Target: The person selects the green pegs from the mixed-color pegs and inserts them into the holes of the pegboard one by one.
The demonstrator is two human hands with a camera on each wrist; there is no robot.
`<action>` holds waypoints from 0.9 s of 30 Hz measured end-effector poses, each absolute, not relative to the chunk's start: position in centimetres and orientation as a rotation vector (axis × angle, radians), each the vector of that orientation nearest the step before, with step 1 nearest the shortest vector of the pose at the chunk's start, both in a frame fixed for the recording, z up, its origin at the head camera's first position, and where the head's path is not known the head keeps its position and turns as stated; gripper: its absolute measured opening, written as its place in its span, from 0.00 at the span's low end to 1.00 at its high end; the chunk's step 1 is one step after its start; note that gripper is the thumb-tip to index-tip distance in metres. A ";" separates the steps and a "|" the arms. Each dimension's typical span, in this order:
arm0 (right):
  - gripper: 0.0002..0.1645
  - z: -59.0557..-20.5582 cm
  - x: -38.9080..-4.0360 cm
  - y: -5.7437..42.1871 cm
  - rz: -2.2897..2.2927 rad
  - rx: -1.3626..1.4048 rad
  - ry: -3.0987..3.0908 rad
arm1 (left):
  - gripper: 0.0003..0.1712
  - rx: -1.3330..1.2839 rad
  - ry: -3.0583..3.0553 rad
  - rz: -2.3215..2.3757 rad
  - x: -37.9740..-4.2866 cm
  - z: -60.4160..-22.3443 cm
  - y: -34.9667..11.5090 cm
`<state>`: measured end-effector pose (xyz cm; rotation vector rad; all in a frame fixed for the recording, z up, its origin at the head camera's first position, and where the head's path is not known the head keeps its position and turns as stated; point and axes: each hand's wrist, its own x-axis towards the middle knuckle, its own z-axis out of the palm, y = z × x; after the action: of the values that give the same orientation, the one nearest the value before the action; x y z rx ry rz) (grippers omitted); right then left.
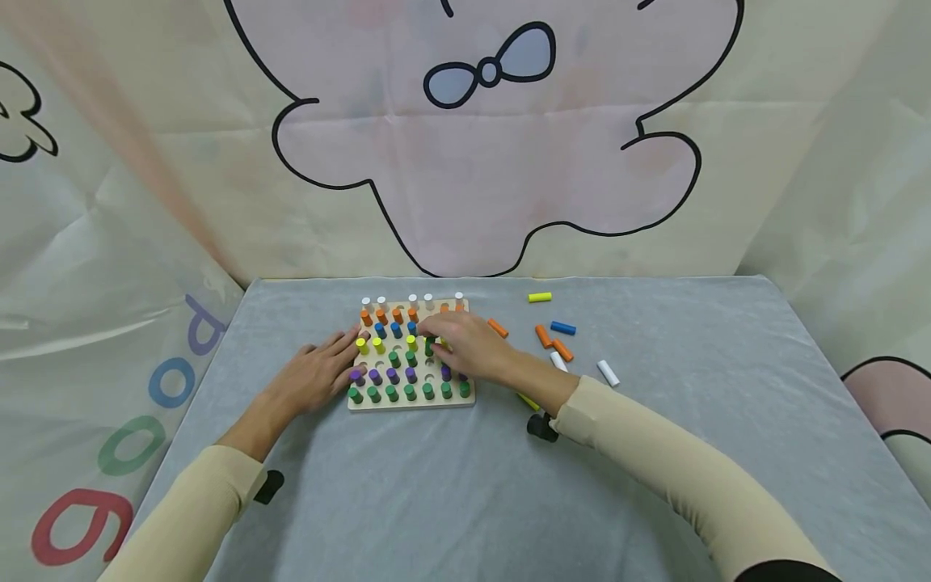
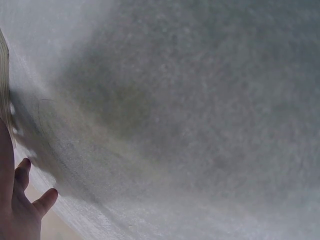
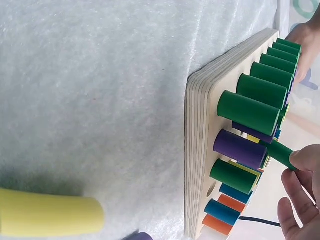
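Note:
A wooden pegboard (image 1: 410,407) lies on the table, with rows of white, orange, blue, yellow, purple and green pegs standing in it. My right hand (image 1: 473,346) is over the board's right half. Between its thumb and fingers it pinches a green peg (image 3: 281,154), tilted above the purple and green rows in the right wrist view. On the other side, my left hand (image 1: 316,376) rests at the board's left edge with fingers spread and extended. Only part of the left hand (image 2: 22,210) shows in the left wrist view.
Loose pegs lie right of the board: a yellow peg (image 1: 540,297) at the back, a blue peg (image 1: 563,328), several orange ones (image 1: 543,336) and a white peg (image 1: 608,373). Another yellow peg (image 3: 50,212) lies near the right wrist. Grey cloth (image 1: 436,501) covers the table.

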<state>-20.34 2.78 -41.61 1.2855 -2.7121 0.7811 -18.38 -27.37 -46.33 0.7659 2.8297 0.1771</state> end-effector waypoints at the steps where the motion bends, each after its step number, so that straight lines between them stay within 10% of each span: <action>1: 0.17 -41.6 -20.4 2.8 0.779 1.299 -2.710 | 0.38 0.771 2.832 0.174 -18.4 -46.3 -27.3; 27: 0.15 -43.1 -20.2 2.2 0.739 1.328 -2.730 | 0.39 0.755 2.827 0.183 -18.3 -46.0 -27.3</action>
<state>-20.23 2.17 -43.07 1.3279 -2.7295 0.7387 -18.26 -27.27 -46.04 0.7547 2.8267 0.1828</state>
